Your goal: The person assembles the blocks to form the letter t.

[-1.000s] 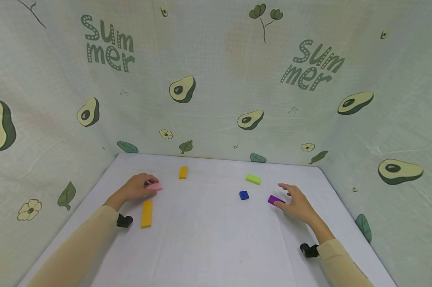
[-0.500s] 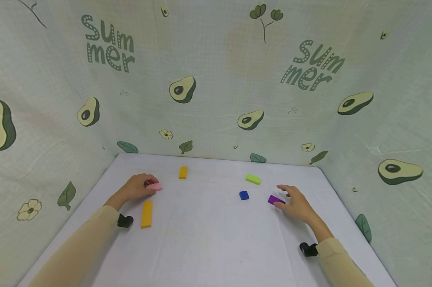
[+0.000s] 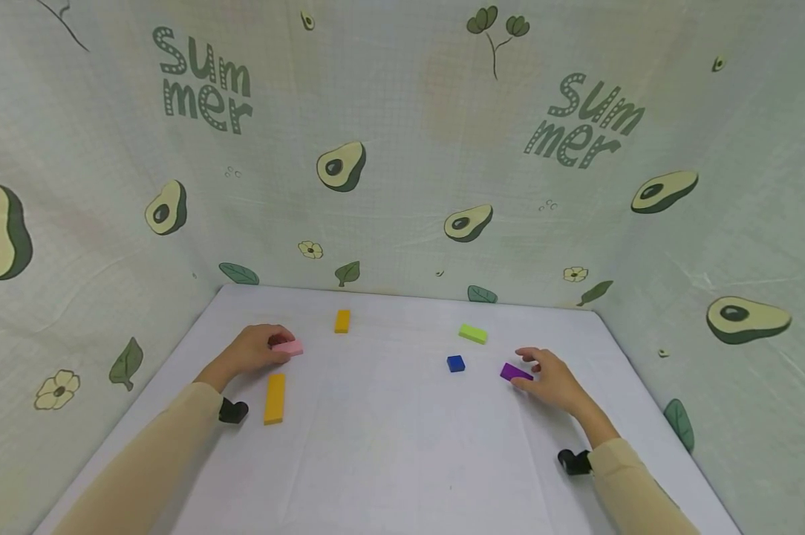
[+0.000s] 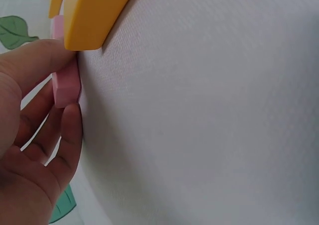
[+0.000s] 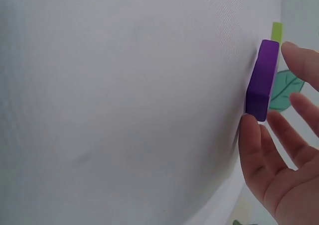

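Note:
A pink block (image 3: 289, 347) lies on the far left of the white table, held by my left hand (image 3: 252, 349). In the left wrist view the thumb (image 4: 47, 56) lies across the pink block (image 4: 67, 83), with fingers behind it and one fingertip at its end. On the right, my right hand (image 3: 552, 379) spreads around a purple block (image 3: 515, 371), thumb overlapping its near side in the head view. The right wrist view has a little finger (image 5: 250, 135) at the end of the purple block (image 5: 262, 78), while the other fingers stay spread and loosely bent.
A long yellow block (image 3: 275, 399) lies just in front of the left hand, and a shorter yellow block (image 3: 342, 322) farther back. A blue cube (image 3: 455, 363) and a lime-green block (image 3: 472, 334) lie left of the purple one. Printed cloth (image 3: 402, 148) walls the table's back and sides.
My right hand's forefinger has come down slightly toward the purple block. The left hand and all the blocks stay in place.

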A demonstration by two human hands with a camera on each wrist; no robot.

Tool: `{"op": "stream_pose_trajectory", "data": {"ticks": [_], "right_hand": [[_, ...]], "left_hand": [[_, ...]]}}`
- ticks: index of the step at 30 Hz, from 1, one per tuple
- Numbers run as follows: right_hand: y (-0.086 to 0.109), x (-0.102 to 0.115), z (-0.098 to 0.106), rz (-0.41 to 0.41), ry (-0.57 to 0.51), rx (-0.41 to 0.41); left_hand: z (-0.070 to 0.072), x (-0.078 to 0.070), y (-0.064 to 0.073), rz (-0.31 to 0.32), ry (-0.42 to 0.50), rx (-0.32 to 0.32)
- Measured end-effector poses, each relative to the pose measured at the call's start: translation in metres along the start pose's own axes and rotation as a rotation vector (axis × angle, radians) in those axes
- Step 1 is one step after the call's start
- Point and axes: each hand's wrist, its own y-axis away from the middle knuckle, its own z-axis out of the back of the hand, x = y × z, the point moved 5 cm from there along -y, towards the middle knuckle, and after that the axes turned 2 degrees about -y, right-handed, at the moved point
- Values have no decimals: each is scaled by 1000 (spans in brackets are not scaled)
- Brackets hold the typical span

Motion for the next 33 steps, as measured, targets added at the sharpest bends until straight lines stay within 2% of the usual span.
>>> {"op": "stream_pose_trajectory", "data": {"ticks": [6,20,33], "right_hand": [[-3,-4,-1,1,-25,17],[-3,-9,-3,-81,-56,77],[-2,-15,-4,-130,-97,93]], "left_hand": [[-2,3,-1,19,9,2],[-3,4,-1,76,21,-9],[-5,6,-1,63,28,-16]]}}
